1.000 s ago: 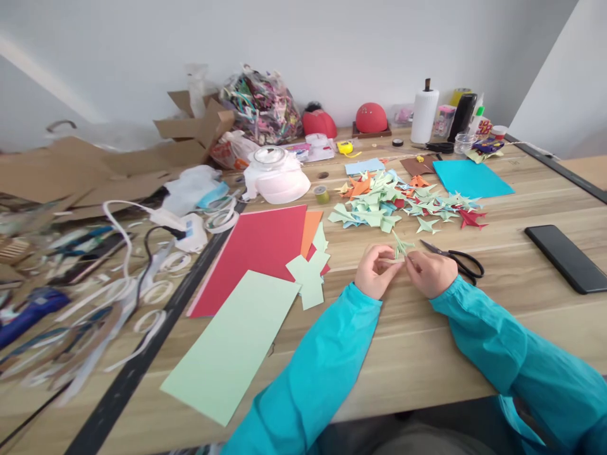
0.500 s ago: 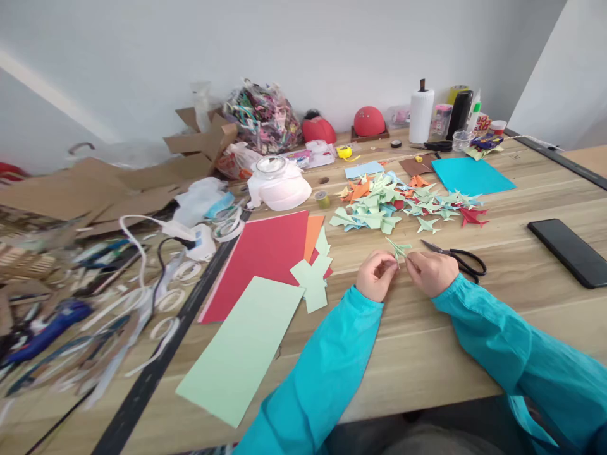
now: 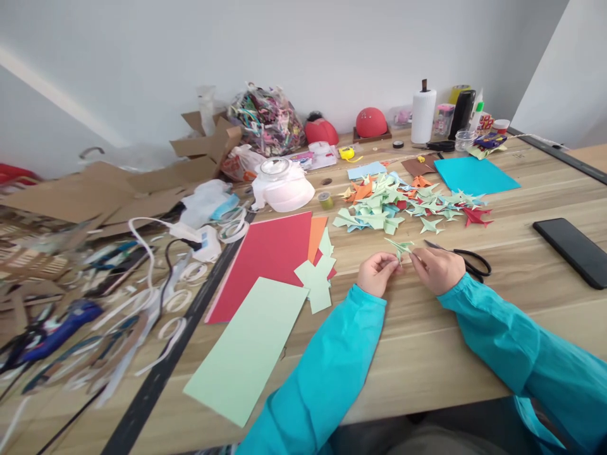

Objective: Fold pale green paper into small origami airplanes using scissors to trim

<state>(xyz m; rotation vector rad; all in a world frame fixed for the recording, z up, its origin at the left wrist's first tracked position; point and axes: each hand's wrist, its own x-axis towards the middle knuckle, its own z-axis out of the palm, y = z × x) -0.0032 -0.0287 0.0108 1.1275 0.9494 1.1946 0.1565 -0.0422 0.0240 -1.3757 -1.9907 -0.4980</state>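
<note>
Between my hands is a small pale green folded paper star with narrow points. My left hand pinches its lower point between thumb and fingertips. At its right side, my right hand has thumb and fingers closed on another point, partly hiding it. Black-handled scissors lie just behind my right hand, their blades partly covered by it. Beyond the hands spreads a pile of folded paper stars in green, orange, blue and red.
Left of my hands lie cross-shaped green paper cutouts, a green paper sheet and red paper. A black phone rests at right. Blue paper lies behind the pile. Cords and a blue glue gun clutter the far left.
The view has shifted slightly, so the table appears a little further right. My right hand has drawn slightly away from my left, and more of the green paper star shows between them.
</note>
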